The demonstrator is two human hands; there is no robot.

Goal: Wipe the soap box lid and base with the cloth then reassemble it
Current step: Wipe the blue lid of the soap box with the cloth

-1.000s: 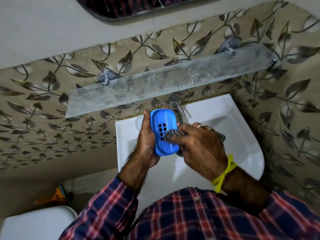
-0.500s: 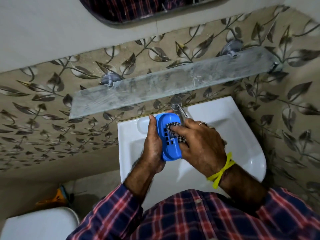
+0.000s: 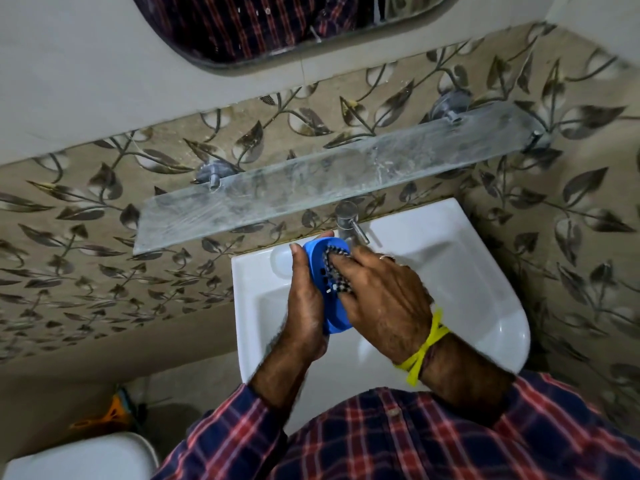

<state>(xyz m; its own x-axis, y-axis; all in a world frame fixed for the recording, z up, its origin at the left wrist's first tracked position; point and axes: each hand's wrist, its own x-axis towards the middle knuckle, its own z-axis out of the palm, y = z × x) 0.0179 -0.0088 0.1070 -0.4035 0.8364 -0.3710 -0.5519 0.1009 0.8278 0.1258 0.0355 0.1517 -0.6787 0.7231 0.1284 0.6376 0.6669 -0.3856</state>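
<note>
Left hand (image 3: 306,306): curled round the blue soap box part (image 3: 330,289) from the left side, thumb lying along its upper left rim, fingertips showing past its top edge; it holds the part tilted on edge above the sink (image 3: 485,271).
Right hand (image 3: 384,299): fingers bent over a black-and-white checked cloth (image 3: 334,268), pressing it against the slotted face of the blue part; a ring shows on one finger and a yellow band (image 3: 427,344) is tied at the wrist.
Soap box part: oval, with drain holes visible beside the cloth; whether it is the lid or the base I cannot tell. It sits between the two hands, over the sink's left half, just below the tap (image 3: 349,223).
Cloth: bunched under the right fingertips, touching the upper middle of the blue face.
Sink: white, set against a leaf-patterned wall.
Shelf (image 3: 311,181): glass, streaked, fixed to the wall above the tap.
Sleeves: red and blue plaid.
</note>
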